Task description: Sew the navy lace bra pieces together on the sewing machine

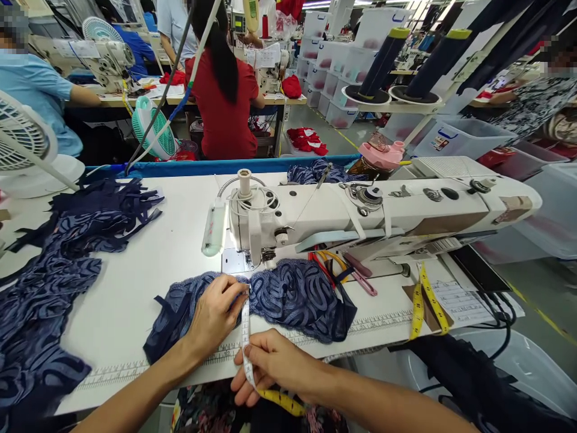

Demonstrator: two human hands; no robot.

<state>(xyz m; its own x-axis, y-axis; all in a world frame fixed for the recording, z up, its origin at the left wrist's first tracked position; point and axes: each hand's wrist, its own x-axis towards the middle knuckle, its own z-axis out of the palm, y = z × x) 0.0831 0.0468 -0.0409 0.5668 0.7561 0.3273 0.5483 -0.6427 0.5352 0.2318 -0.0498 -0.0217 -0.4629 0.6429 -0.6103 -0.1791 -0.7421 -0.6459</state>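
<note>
A navy lace piece shaped like a bra (293, 294) lies spread on the white sewing table in front of the sewing machine (315, 207). My left hand (220, 308) pinches the upper end of a tape measure (246, 328) against the middle of the lace, just below the needle area. Lower down, at the table's front edge, my right hand (270, 367) grips the same tape between thumb and fingers. White side up, the tape runs nearly straight between both hands; its yellow tail hangs beneath the right one.
More navy lace pieces (49, 288) are heaped at the left. Scissors (322, 264) lie under the machine arm, and another yellow tape (419, 307) hangs at the right by a paper sheet (460, 300). A ruler strip (374, 325) follows the front edge. Co-workers sit beyond.
</note>
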